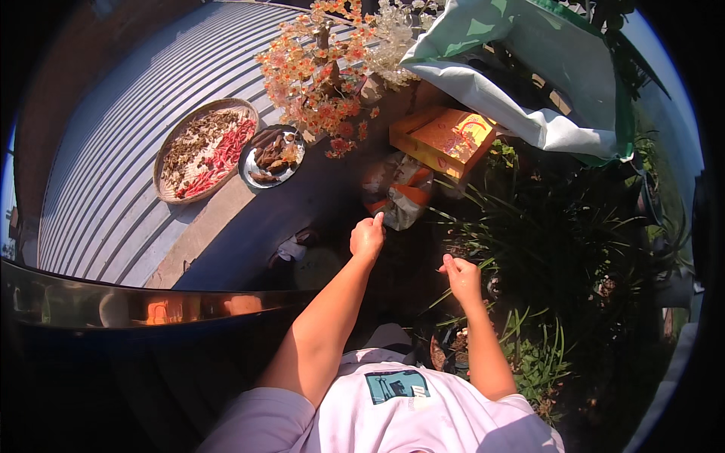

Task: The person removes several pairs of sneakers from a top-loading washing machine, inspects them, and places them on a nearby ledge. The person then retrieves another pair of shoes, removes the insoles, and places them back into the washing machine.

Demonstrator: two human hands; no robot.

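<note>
Held out in front of my body, my left hand [368,238] has its fingers curled in and its thumb pointing away from me. Nothing shows in it. Just beyond that thumb is a crumpled grey, white and orange plastic bag [403,195]. My right hand [463,278] is lower and to the right, beside long thin green leaves [481,243]. Its thumb rests over the bent fingers, and whether something small is pinched there I cannot tell. Both hands look wet. A gold and orange box [444,139] lies behind the bag.
A round woven tray [170,153] of red chillies and brown dried pieces sits on a corrugated metal roof [113,170]. Beside it is a plate [247,164] with brown pieces. Beaded ornamental trees [317,68], a white-green sack [583,85], potted plants [538,351] and a shiny metal rim [209,306] surround me.
</note>
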